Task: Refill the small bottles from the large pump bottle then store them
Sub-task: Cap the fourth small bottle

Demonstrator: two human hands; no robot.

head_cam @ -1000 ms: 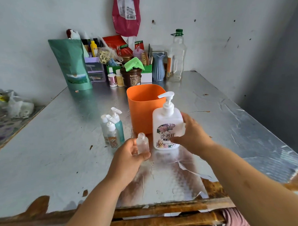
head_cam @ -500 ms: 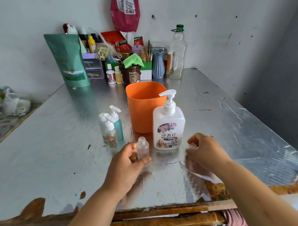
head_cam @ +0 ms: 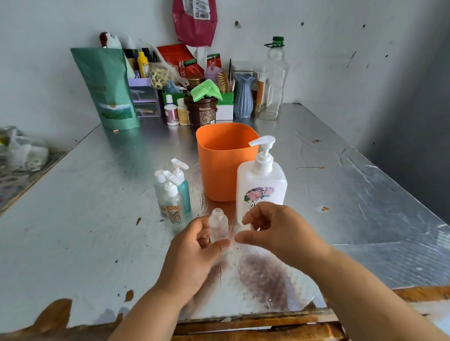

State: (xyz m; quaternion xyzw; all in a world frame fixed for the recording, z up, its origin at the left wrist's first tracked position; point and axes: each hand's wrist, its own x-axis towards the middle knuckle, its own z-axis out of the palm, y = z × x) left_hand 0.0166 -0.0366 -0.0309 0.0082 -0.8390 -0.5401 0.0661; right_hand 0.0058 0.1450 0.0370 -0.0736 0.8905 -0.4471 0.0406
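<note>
Lower centre of the frame: the left hand (head_cam: 194, 251) grips a small clear bottle (head_cam: 218, 226), with the thumb across its near side and the fingers curled round its left flank. The bottle is upright with its neck open; its base is hidden behind the thumb, so contact with the table (head_cam: 79, 228) cannot be confirmed. The right hand (head_cam: 280, 232) sits just right of the bottle, fingers curled, thumb and forefinger tips directed at it. Whether they pinch anything cannot be told. Directly behind this hand the large pump bottle (head_cam: 260, 184) stands upright, nozzle pointing frame-left, its label partly covered by the fingers. An orange container (head_cam: 226, 162) stands just behind it, toward frame centre. A cluster of capped small bottles (head_cam: 172, 193) stands to the upper left of the held bottle, near the left hand.
</note>
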